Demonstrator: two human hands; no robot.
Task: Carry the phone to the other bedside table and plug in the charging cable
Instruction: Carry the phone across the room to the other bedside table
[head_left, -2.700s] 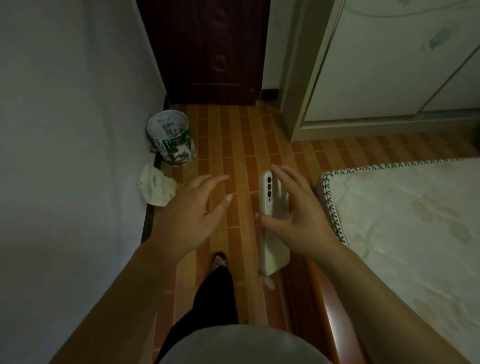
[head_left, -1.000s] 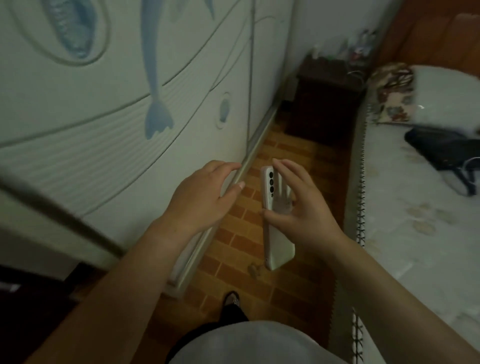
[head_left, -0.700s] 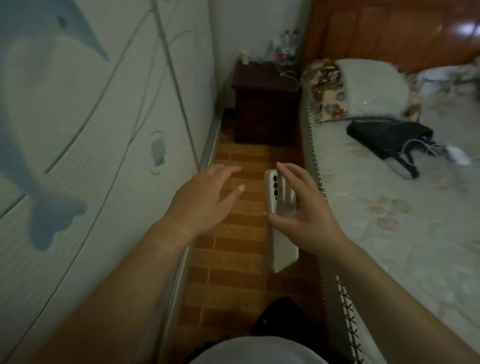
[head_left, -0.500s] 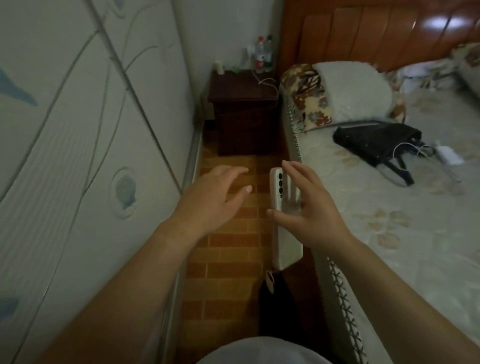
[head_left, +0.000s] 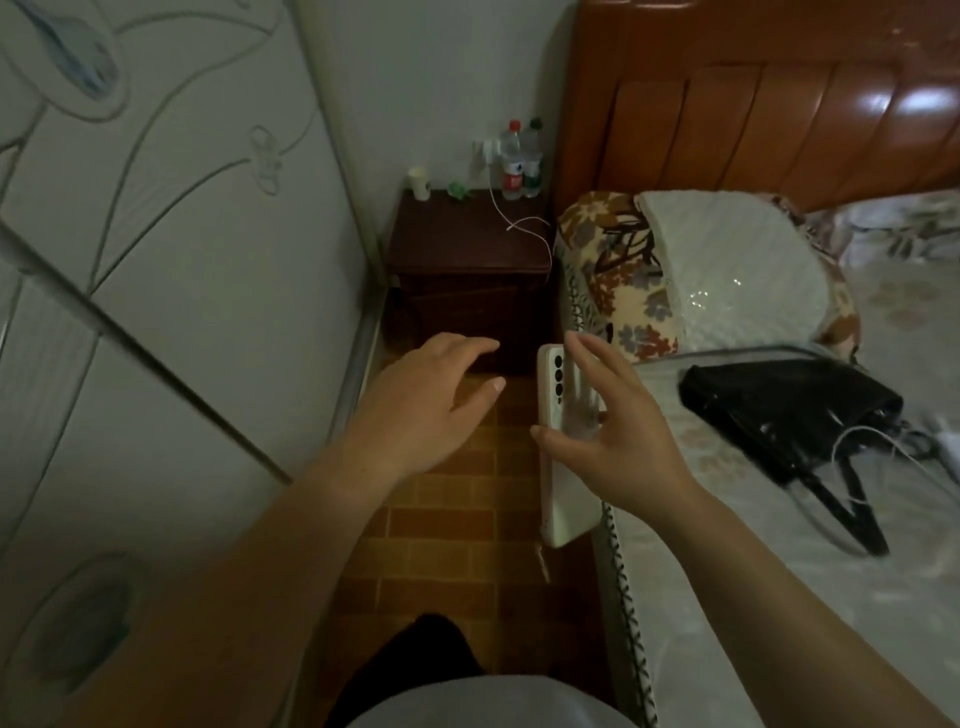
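Right hand: the right hand (head_left: 618, 441) gripped the white rectangular phone (head_left: 563, 457), thumb on the near edge, fingers spread over its back.
Phone: it stood on edge, camera end pointing away, back with 3 dark lenses facing left, held above the brick-patterned brown floor (head_left: 457, 519) beside the bed edge.
Left hand: the left hand (head_left: 426, 410) was empty, fingers loosely spread, palm down, just left of the phone and not touching it.
Bed: the pale patterned mattress (head_left: 779, 597) lay to the right, carrying a black handbag (head_left: 789, 410) with a thin white cord over it.
Pillows: a floral brown pillow (head_left: 613, 270) and a white quilted pillow (head_left: 737, 270) leaned at the glossy brown wooden headboard (head_left: 753, 114).
Bedside table: the dark wooden bedside table (head_left: 467, 275) stood ahead, between the white patterned wardrobe (head_left: 156, 260) and the bed.
Tabletop: a thin white charging cable (head_left: 519, 223) trailed from the wall over the tabletop; 2 plastic bottles (head_left: 519, 161) and a small white cup (head_left: 418, 183) stood at the back.
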